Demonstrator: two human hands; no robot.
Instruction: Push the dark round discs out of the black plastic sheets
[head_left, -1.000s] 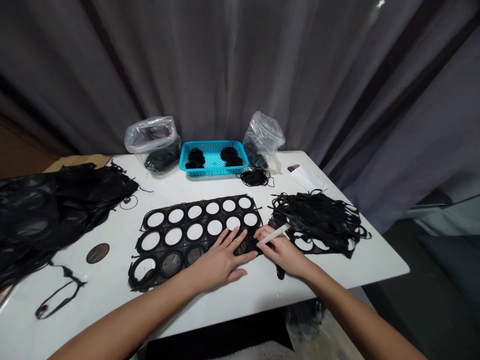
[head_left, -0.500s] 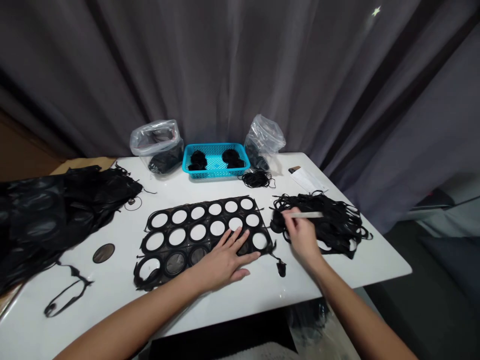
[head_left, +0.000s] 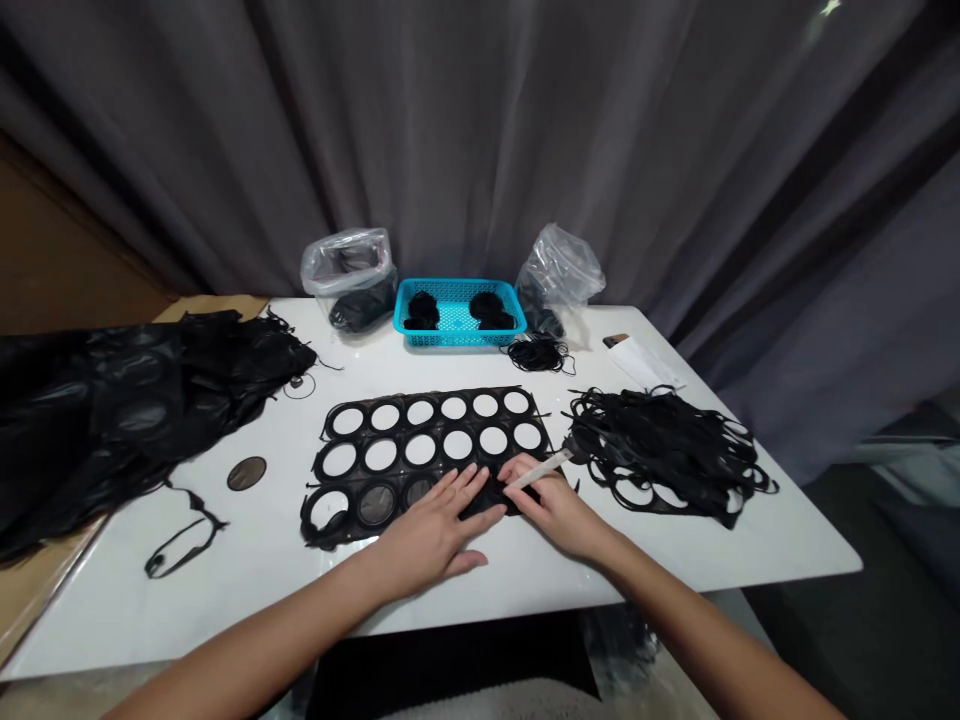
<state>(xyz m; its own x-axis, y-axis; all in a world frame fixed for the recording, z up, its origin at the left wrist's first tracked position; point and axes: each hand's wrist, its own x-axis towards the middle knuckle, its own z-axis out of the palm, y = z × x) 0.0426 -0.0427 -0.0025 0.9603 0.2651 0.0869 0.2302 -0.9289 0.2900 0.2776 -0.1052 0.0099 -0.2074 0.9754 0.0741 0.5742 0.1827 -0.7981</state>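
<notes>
A black rubbery sheet (head_left: 438,440) with rows of round holes lies flat on the white table. Some circles in its front row are still filled with dark discs (head_left: 377,503). My left hand (head_left: 439,525) rests spread on the sheet's front edge, fingers pointing away from me. Close beside it, my right hand (head_left: 551,505) pinches a thin, flat, pale tool (head_left: 538,470) slanting up to the right. The fingertips of that hand touch the sheet's front right part, and its lower right corner is hidden. Whether the fingers grip any black material as well is unclear.
To the right sits a heap of black scraps (head_left: 667,450). Behind stand a blue basket (head_left: 459,338) and two plastic bags (head_left: 349,265). Black sheets (head_left: 142,400) pile up on the left, near a loose disc (head_left: 247,473) and a torn strip (head_left: 184,545).
My right hand has come left from the scrap heap to the sheet, still with the pale tool. My left hand stays spread on the sheet. The view has shifted slightly left.
</notes>
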